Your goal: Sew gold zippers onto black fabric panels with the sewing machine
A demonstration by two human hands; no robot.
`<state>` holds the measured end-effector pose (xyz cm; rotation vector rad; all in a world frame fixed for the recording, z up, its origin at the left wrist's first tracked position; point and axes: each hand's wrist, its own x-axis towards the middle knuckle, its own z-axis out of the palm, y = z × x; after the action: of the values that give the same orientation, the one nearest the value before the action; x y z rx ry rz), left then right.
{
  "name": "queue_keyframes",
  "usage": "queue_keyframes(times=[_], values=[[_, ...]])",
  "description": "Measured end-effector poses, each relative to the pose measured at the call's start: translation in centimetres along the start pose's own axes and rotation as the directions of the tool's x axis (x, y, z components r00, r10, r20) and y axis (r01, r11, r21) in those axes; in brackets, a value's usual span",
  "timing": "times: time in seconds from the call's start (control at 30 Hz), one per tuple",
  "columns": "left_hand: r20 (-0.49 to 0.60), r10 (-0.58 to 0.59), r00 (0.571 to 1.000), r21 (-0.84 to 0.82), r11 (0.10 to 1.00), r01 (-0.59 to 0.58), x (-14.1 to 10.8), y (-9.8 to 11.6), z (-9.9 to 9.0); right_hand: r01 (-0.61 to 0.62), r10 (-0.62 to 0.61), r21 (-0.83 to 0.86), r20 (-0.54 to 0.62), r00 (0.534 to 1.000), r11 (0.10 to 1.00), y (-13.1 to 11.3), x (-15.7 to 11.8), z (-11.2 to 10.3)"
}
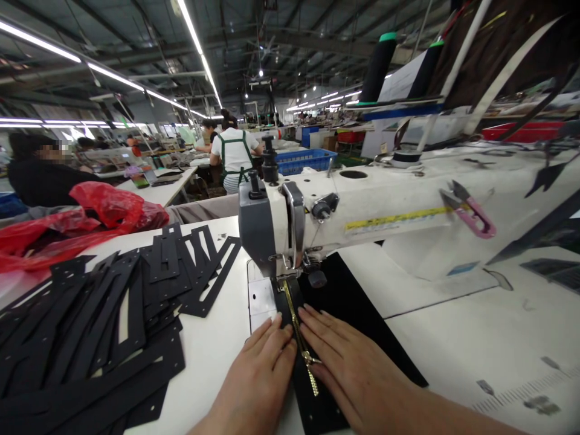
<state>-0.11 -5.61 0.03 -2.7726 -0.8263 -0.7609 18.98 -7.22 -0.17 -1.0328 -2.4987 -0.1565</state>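
Observation:
A black zipper piece with gold teeth (pixel 293 314) runs lengthwise from under the head of a white sewing machine (pixel 290 229) toward me. Pressing on its left edge is my left hand (pixel 260 371), fingers close together and slightly bent. My right hand (pixel 347 356) lies flat along the other side, its fingers stretched forward over black material. Beside the right thumb sits the gold zipper slider (pixel 309 358); whether the thumb touches its pull I cannot tell. A wider black panel (pixel 362 314) extends under and right of the right hand. The needle area is partly hidden by the machine head.
Many black slotted strips (pixel 113 314) are heaped on the table at left. Behind them lies a red plastic bag (pixel 109 208). Pink thread snips (pixel 471 214) rest against the machine arm. A blue crate (pixel 306 160) and people at other tables stand farther back.

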Motion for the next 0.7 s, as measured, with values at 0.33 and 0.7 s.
queue_keyframes(times=[0.33, 0.7], values=[[-0.035, 0.017, 0.999, 0.019, 1.0, -0.017, 0.9, -1.9, 0.8, 0.001, -0.002, -0.025, -0.016, 1.0, 1.0, 1.4, 1.9, 0.7], [-0.019, -0.05, 0.999, 0.01, 0.999, 0.05, 1.6, -3.9, 1.3, -0.045, 0.05, 0.087, -0.055, 0.997, 0.995, 2.7, 3.5, 1.3]])
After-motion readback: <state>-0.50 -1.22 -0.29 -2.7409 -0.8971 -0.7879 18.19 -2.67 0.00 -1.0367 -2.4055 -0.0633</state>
